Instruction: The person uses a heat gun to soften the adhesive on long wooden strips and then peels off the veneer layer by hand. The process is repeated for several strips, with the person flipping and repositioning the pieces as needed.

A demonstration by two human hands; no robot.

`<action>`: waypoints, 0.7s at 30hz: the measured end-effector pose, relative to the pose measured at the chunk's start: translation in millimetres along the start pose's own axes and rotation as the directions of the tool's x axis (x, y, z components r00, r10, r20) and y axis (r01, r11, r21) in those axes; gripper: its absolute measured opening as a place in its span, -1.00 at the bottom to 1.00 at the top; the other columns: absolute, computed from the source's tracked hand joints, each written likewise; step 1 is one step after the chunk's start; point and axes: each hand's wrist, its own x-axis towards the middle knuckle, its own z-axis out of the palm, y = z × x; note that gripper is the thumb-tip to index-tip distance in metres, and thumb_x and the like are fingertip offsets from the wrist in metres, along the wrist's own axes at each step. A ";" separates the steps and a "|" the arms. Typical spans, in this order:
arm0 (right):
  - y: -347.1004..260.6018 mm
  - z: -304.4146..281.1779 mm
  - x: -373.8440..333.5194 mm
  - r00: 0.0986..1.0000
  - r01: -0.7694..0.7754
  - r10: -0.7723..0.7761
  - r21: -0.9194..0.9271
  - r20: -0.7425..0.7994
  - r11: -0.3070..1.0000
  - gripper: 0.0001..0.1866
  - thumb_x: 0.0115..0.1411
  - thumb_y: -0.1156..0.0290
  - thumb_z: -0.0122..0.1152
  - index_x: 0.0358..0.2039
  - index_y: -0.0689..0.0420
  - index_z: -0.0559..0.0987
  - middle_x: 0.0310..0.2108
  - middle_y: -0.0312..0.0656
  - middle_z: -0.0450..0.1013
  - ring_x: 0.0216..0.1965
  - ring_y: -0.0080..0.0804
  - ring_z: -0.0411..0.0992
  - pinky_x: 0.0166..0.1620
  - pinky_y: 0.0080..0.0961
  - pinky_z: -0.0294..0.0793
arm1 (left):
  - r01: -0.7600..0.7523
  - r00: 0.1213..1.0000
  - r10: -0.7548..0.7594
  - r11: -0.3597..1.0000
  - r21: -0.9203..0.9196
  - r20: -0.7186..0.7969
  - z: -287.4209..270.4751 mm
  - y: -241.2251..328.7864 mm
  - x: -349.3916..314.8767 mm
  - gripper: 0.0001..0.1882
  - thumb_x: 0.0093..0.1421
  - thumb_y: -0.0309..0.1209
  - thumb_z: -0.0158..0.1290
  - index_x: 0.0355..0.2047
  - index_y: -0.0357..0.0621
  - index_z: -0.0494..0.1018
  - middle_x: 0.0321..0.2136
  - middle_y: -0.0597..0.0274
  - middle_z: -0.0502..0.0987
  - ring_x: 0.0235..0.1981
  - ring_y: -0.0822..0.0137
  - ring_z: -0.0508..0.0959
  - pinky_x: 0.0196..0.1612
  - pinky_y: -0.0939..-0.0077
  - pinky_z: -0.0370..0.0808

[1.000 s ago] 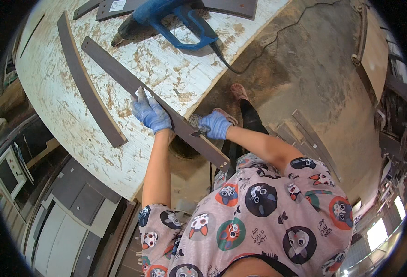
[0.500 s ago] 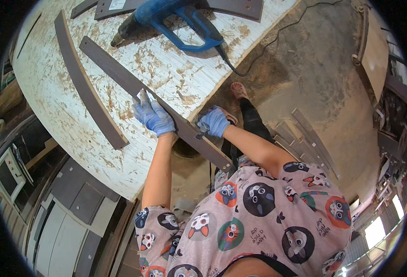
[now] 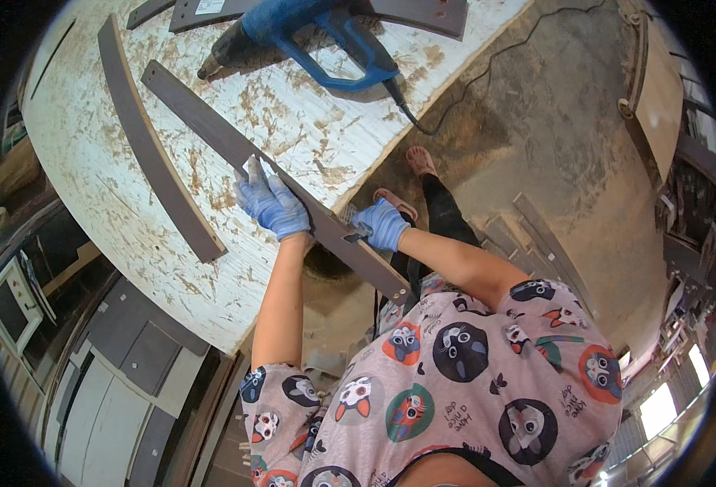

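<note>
A long, narrow grey-brown board [image 3: 204, 120] runs from the worktable over its near edge toward my body. It has small holes at both ends. My left hand [image 3: 272, 200], in a striped blue-white glove, grips the board about midway, its fingers laid across the top face. On the board's right side my right hand [image 3: 382, 225], gloved alike, is closed around a small dark tool [image 3: 356, 238]. That tool meets the board's edge; its exact kind is mostly hidden by the fingers.
The worn white worktable [image 3: 293, 105] carries a curved grey-brown board [image 3: 151, 154] on the left. A blue heat gun [image 3: 301, 40] lies at the back by more boards [image 3: 419, 15], its cord [image 3: 463, 93] dropping to the floor. Loose strips [image 3: 545, 243] lie on the floor at right.
My right hand has shifted slightly toward me along the board's edge with the dark tool. My left hand stays at the same spot on the board.
</note>
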 end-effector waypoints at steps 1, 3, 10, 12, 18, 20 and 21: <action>3.2 5.1 0.3 1.000 -0.008 0.008 0.028 -0.013 1.000 -0.91 -0.09 0.29 0.10 -0.52 -0.05 0.44 -0.59 -0.19 0.42 -0.48 -0.13 0.40 -0.25 -0.26 0.25 | 0.005 1.000 -0.005 1.000 0.008 0.005 0.0 0.5 -0.8 -0.54 0.17 -0.24 -0.17 0.05 -0.13 0.31 0.04 -0.13 0.24 0.06 -0.04 0.20 0.15 0.13 0.03; 8.6 9.7 1.2 0.999 -0.021 0.025 0.080 -0.044 0.997 -0.89 -0.10 0.28 0.11 -0.52 -0.04 0.44 -0.59 -0.19 0.42 -0.47 -0.14 0.40 -0.25 -0.24 0.23 | 0.012 1.000 -0.013 1.000 0.023 0.011 0.0 2.3 1.0 -0.54 0.17 -0.24 -0.17 0.06 -0.13 0.31 0.05 -0.13 0.24 0.07 -0.04 0.19 0.15 0.13 0.02; 16.9 7.5 17.2 0.998 -0.050 0.045 -0.191 -0.034 0.980 -0.89 -0.08 0.24 0.10 -0.57 -0.04 0.46 -0.59 -0.21 0.42 -0.41 -0.20 0.41 -0.19 -0.15 0.22 | -0.001 1.000 0.000 0.999 0.054 0.023 1.4 -2.8 -2.0 -0.54 0.16 -0.27 -0.17 0.06 -0.15 0.31 0.06 -0.15 0.24 0.09 -0.06 0.17 0.17 0.12 0.00; 26.9 -5.9 20.0 0.969 -0.055 -0.023 -0.304 -0.245 0.951 -0.88 -0.06 0.22 0.08 -0.61 -0.05 0.46 -0.57 -0.22 0.42 -0.40 -0.20 0.41 -0.17 -0.13 0.22 | -0.021 1.000 0.021 0.999 0.026 0.010 0.8 -2.4 -1.6 -0.55 0.16 -0.28 -0.16 0.05 -0.14 0.32 0.06 -0.15 0.25 0.10 -0.06 0.16 0.18 0.12 -0.01; 30.8 -21.2 18.3 0.987 0.063 -0.082 -0.136 -0.138 0.989 -0.83 -0.13 0.17 0.15 -0.56 -0.06 0.47 -0.53 -0.24 0.45 -0.41 -0.20 0.42 -0.18 -0.17 0.23 | 0.004 0.999 -0.002 0.999 -0.038 0.049 2.6 -8.9 -0.2 -0.54 0.13 -0.31 -0.12 0.07 -0.05 0.31 0.13 -0.16 0.15 0.15 -0.09 0.09 0.20 0.07 -0.07; 15.2 -21.1 -8.1 0.992 0.069 -0.082 -0.131 -0.097 0.989 -0.90 -0.15 0.28 0.14 -0.65 -0.03 0.44 -0.68 -0.24 0.38 -0.54 -0.15 0.38 -0.24 -0.29 0.26 | 0.005 0.999 -0.003 0.999 -0.043 0.043 1.3 -4.0 -0.1 -0.54 0.12 -0.32 -0.12 0.07 -0.05 0.31 0.13 -0.16 0.15 0.15 -0.09 0.09 0.20 0.07 -0.07; 14.7 -9.7 -11.9 0.982 0.088 -0.099 -0.070 -0.162 0.994 -0.90 -0.16 0.29 0.14 -0.66 -0.02 0.44 -0.68 -0.23 0.39 -0.54 -0.15 0.39 -0.27 -0.28 0.26 | 0.007 0.999 -0.005 0.999 -0.042 0.039 0.1 -2.5 -0.7 -0.54 0.12 -0.32 -0.11 0.07 -0.05 0.31 0.13 -0.16 0.15 0.15 -0.09 0.09 0.21 0.07 -0.07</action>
